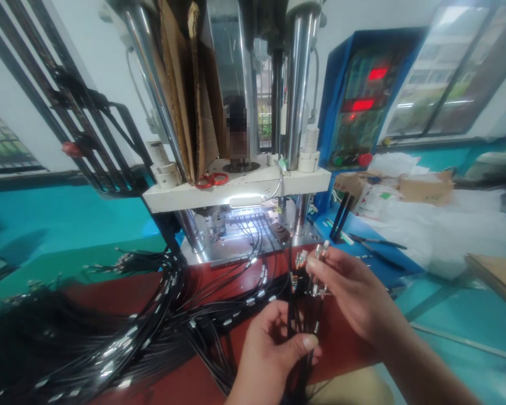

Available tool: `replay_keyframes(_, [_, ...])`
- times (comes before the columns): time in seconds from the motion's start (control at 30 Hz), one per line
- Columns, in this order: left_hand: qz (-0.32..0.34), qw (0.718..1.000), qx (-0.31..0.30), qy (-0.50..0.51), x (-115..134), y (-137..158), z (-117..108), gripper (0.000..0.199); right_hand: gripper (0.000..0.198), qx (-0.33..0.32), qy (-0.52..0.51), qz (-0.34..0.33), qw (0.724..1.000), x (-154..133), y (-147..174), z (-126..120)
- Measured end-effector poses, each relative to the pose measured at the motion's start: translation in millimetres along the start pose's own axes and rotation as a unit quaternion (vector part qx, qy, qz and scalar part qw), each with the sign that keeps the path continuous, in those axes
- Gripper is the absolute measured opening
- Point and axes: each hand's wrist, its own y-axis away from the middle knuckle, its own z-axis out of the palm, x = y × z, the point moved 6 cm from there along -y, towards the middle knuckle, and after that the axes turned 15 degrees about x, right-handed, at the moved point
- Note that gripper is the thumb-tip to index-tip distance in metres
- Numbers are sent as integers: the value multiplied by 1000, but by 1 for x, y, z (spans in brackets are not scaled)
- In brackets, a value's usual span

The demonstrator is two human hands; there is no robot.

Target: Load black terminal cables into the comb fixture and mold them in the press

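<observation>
Near the front of the red worktop, my left hand is closed around a small bunch of black cables. My right hand pinches the upper ends of some of these cables, where small metal and clear connectors stick out past thumb and fingers. More connector ends stand just left of my right fingertips. Farther back, several thin black cables run into the brightly lit mould of a press. A large heap of black cables with white labels spreads over the worktop to the left.
The press's white plate spans the back, with red-handled scissors and cardboard on it. A blue control box with red displays stands right. Black-handled pliers lie on a blue surface, beside white bags.
</observation>
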Motion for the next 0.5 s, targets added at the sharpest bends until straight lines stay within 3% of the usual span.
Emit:
replay_keyframes(0.3, [-7,999,30,11,4,1,1,37,18,-102,58,30,993,-2,-3,2])
replay_keyframes(0.4, [-12,999,43,13,7,3,2,37,21,-97,74,25,992,1,-2,-1])
replay_keyframes(0.5, [-16,998,55,16,8,3,2,36,25,-43,75,12,996,5,-1,-9])
